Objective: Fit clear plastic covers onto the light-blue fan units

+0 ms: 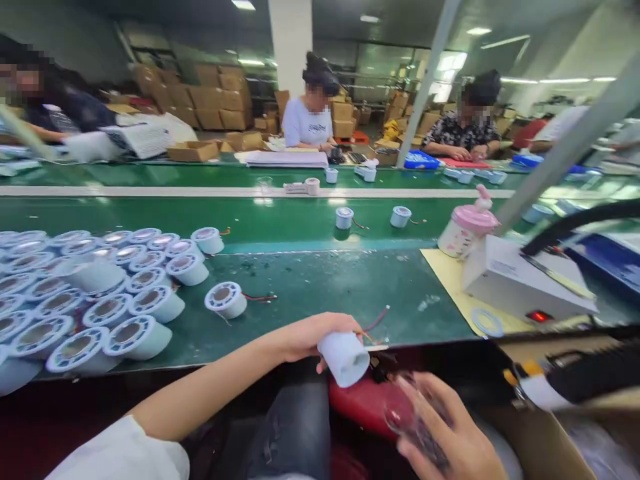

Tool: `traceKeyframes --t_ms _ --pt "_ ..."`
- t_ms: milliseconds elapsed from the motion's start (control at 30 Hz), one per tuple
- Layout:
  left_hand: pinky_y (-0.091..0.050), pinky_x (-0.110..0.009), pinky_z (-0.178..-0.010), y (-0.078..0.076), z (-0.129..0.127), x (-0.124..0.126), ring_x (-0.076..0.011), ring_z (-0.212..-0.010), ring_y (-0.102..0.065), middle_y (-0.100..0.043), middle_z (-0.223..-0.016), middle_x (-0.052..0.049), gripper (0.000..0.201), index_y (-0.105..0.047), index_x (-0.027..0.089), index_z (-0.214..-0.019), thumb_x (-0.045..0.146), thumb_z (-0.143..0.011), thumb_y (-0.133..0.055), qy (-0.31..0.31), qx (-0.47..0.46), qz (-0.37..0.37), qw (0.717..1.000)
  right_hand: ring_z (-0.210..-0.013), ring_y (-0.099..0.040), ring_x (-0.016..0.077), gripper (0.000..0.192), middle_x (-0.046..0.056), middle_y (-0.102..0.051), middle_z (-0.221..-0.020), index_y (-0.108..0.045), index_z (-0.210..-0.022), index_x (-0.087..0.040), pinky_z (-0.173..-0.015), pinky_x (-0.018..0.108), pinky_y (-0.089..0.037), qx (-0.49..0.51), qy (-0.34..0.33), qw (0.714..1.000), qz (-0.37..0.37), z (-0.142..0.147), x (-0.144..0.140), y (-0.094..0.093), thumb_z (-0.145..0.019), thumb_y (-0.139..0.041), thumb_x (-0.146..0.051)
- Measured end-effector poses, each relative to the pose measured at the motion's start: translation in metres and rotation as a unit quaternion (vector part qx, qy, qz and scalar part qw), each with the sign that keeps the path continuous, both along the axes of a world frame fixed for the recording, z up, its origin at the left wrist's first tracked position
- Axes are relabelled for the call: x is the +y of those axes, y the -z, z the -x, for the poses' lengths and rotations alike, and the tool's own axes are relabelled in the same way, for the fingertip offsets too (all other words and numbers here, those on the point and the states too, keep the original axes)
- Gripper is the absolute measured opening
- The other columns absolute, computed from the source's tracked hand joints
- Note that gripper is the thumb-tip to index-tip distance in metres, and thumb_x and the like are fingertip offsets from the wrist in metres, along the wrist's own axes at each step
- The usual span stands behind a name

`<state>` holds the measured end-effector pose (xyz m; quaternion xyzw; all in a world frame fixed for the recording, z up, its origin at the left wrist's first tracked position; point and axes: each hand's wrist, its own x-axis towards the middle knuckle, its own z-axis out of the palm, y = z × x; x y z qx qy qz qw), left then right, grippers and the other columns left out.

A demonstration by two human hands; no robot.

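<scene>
My left hand grips a white lamp housing over the table's near edge, with red and other thin wires sticking out beside it. My right hand, lower right and blurred, holds a clear plastic cover just below the housing. One loose housing with wires lies on the green table in front of my left hand. Several more white housings are packed together at the left.
A white box with a red light sits on a yellow mat at the right, next to a pink-lidded bottle. Two housings ride the green belt. Three people sit across the line among cardboard boxes. A carton stands lower right.
</scene>
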<state>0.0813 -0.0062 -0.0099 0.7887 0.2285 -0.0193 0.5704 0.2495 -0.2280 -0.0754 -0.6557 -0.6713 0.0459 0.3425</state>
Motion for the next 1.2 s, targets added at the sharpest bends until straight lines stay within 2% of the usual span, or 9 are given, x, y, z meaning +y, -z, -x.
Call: traceKeyframes --t_ms 67,167,333,533,667,833,933,1067,1200 --pt "-0.046 -0.02 -0.049 0.006 -0.015 -0.016 -0.0105 -0.057 -0.055 -0.066 -0.08 -0.002 0.032 -0.066 0.016 -0.094 0.038 -0.087 -0.044 0.07 -0.015 0.031 0.997 -0.111 -0.06 0.0373 0.06 0.013 -0.053 -0.132 -0.04 -0.143 -0.04 -0.08 0.051 -0.059 -0.065 0.063 0.996 -0.011 0.008 0.004 -0.014 -0.087 -0.059 -0.029" --pt "-0.048 -0.025 -0.076 0.009 -0.026 -0.028 -0.015 -0.082 -0.058 -0.066 -0.09 -0.001 0.016 -0.067 0.019 -0.091 0.027 -0.08 -0.059 0.117 -0.047 0.013 0.992 -0.114 -0.056 0.0396 0.043 0.016 -0.052 -0.134 -0.063 -0.122 -0.028 -0.08 0.053 -0.057 -0.097 0.121 0.987 0.053 0.013 0.015 -0.032 -0.083 -0.058 -0.012" --pt "-0.043 -0.031 -0.086 0.017 -0.03 -0.038 -0.019 -0.091 -0.057 -0.062 -0.099 -0.004 0.026 -0.066 0.022 -0.105 0.036 -0.083 -0.065 0.096 -0.118 -0.111 0.982 -0.108 -0.06 0.0275 0.005 0.009 -0.057 -0.124 -0.068 -0.081 -0.023 -0.088 0.041 -0.053 0.142 0.066 0.976 0.154 0.007 0.013 -0.041 -0.08 -0.067 -0.018" --pt "-0.045 -0.041 -0.096 0.041 -0.029 -0.041 -0.0265 -0.11 -0.055 -0.053 -0.121 -0.009 0.065 -0.065 0.031 -0.12 0.047 -0.06 -0.084 0.088 -0.182 -0.117 0.972 -0.098 -0.062 0.0231 0.033 0.009 -0.059 -0.106 -0.064 -0.063 -0.019 -0.074 0.029 -0.052 0.334 0.112 0.931 0.096 0.003 0.009 -0.039 -0.09 -0.055 -0.035" --pt "-0.039 -0.046 -0.106 0.043 -0.03 -0.038 -0.0316 -0.124 -0.05 -0.054 -0.134 -0.011 0.071 -0.06 0.031 -0.127 0.044 -0.061 -0.084 0.147 -0.192 -0.082 0.967 -0.086 -0.062 0.021 0.032 0.008 -0.062 -0.099 -0.065 -0.061 -0.018 -0.07 0.029 -0.054 0.459 0.133 0.874 0.089 -0.001 0.01 -0.034 -0.083 -0.066 -0.041" --pt "-0.045 -0.04 -0.099 0.034 -0.032 -0.042 -0.0269 -0.112 -0.059 -0.061 -0.127 -0.01 0.066 -0.058 0.028 -0.129 0.034 -0.067 -0.082 0.151 -0.184 0.007 0.971 -0.086 -0.067 0.0216 0.027 0.008 -0.067 -0.103 -0.072 -0.069 -0.018 -0.067 0.031 -0.059 0.597 0.144 0.784 0.088 -0.006 0.007 -0.032 -0.079 -0.071 -0.043" --pt "-0.051 -0.035 -0.091 0.033 -0.031 -0.047 -0.0243 -0.107 -0.06 -0.058 -0.128 -0.01 0.066 -0.057 0.026 -0.128 0.031 -0.068 -0.082 0.105 -0.157 0.077 0.979 -0.113 -0.062 0.0293 0.016 0.009 -0.066 -0.121 -0.076 -0.082 -0.022 -0.086 0.039 -0.057 0.536 0.094 0.836 0.071 -0.008 0.001 -0.032 -0.077 -0.075 -0.037" --pt "-0.056 -0.031 -0.076 0.035 -0.028 -0.051 -0.0196 -0.096 -0.062 -0.054 -0.13 -0.011 0.069 -0.05 0.025 -0.131 0.03 -0.07 -0.08 0.05 -0.126 0.208 0.969 -0.126 -0.054 0.0284 0.042 0.006 -0.058 -0.137 -0.068 -0.114 -0.03 -0.106 0.045 -0.045 0.301 0.055 0.95 0.06 -0.006 -0.01 -0.03 -0.075 -0.076 -0.018" --pt "-0.055 -0.028 -0.069 0.031 -0.025 -0.051 -0.0175 -0.087 -0.062 -0.056 -0.124 -0.01 0.073 -0.05 0.026 -0.133 0.032 -0.068 -0.082 0.067 -0.12 0.214 0.967 -0.127 -0.054 0.0259 0.041 0.005 -0.057 -0.138 -0.062 -0.118 -0.029 -0.103 0.04 -0.049 0.24 0.035 0.968 0.06 -0.004 -0.018 -0.028 -0.08 -0.07 -0.015"
